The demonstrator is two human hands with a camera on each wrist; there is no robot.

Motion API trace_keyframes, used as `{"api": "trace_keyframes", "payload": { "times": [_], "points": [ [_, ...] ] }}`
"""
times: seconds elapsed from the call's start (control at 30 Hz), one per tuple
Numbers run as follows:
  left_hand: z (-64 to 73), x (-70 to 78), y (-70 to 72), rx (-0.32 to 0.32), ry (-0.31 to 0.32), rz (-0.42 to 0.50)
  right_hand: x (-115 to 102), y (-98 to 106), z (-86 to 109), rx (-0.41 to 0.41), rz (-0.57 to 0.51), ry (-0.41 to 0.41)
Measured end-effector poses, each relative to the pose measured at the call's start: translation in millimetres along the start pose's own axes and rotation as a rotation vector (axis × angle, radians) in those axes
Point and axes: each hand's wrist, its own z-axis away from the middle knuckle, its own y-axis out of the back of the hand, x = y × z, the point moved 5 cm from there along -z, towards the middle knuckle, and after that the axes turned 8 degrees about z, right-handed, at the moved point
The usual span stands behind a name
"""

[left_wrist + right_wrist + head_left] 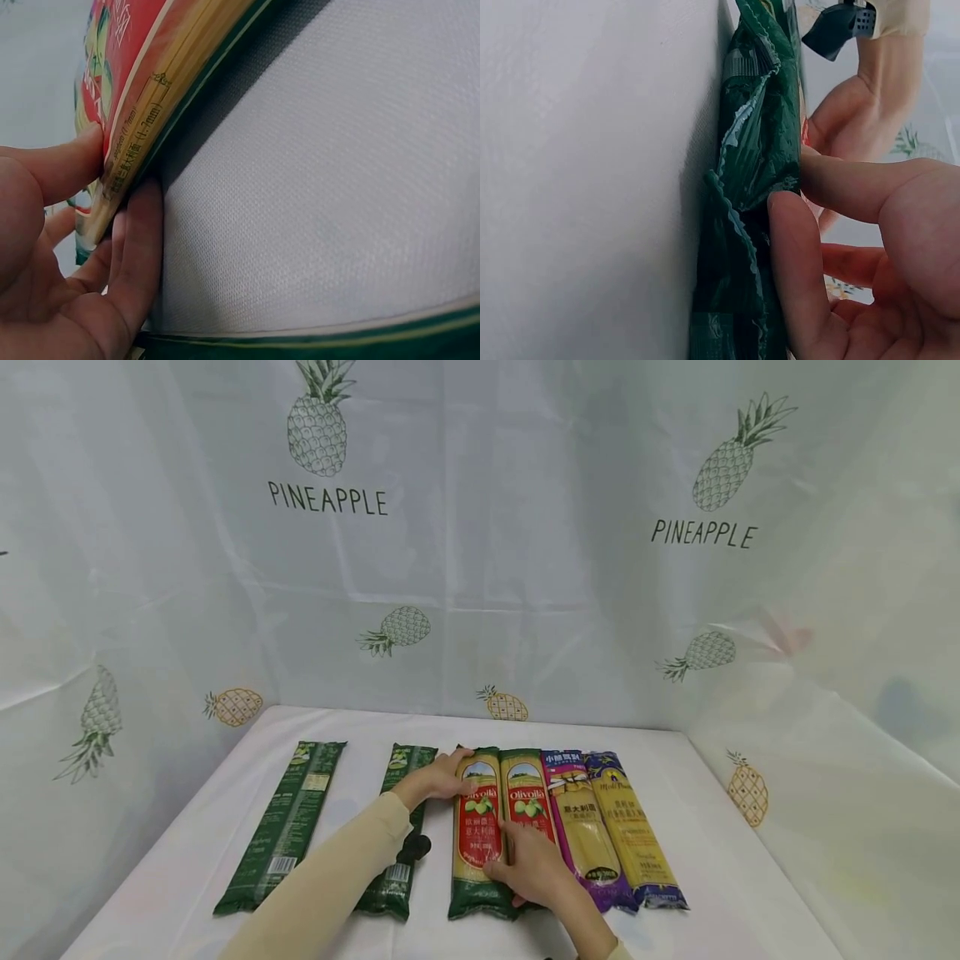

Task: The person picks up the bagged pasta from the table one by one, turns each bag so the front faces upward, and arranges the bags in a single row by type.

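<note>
A spaghetti pack (477, 852) with a red label lies face up on the white table, its twin (522, 768) close against its right side. My left hand (444, 775) grips the first pack near its far end. The left wrist view shows the thumb (71, 161) on the pack's face and the fingers under its edge, which is raised off the cloth. My right hand (536, 864) is at the near half, thumb on the first pack and fingers at the seam between the twins. Green pack ends (757, 142) show beside those fingers in the right wrist view.
Two dark green packs, one at far left (285, 827) and one partly under my left forearm (390, 889), lie back side up. To the right lie a purple pasta pack (587, 835) and a yellow-blue one (636, 827). A pineapple-print curtain (510, 568) surrounds the table.
</note>
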Motion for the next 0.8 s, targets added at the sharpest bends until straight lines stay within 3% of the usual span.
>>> {"api": "trace_keyframes", "payload": {
  "times": [0.2,0.33,0.43,0.6,0.73,0.8],
  "points": [
    [-4.4,-7.4,-0.3,0.035,0.003,0.008,-5.2,-0.6,3.0,0.015,0.023,0.031],
    [5.5,-0.5,0.9,0.041,0.014,-0.021,-6.1,0.3,2.6,0.035,0.074,0.04],
    [17.5,9.4,4.6,0.032,0.014,-0.024,-4.2,0.1,2.0,0.032,0.051,0.03],
    [36.2,20.1,12.5,-0.021,0.014,0.116,-2.5,0.3,4.3,0.008,-0.043,0.018],
    [44.6,18.1,15.6,-0.062,0.013,0.24,-8.4,3.3,8.4,0.055,0.034,0.033],
    [48.2,16.1,18.5,-0.07,-0.005,0.251,-13.8,4.9,11.1,0.087,0.085,0.041]
  ]
}}
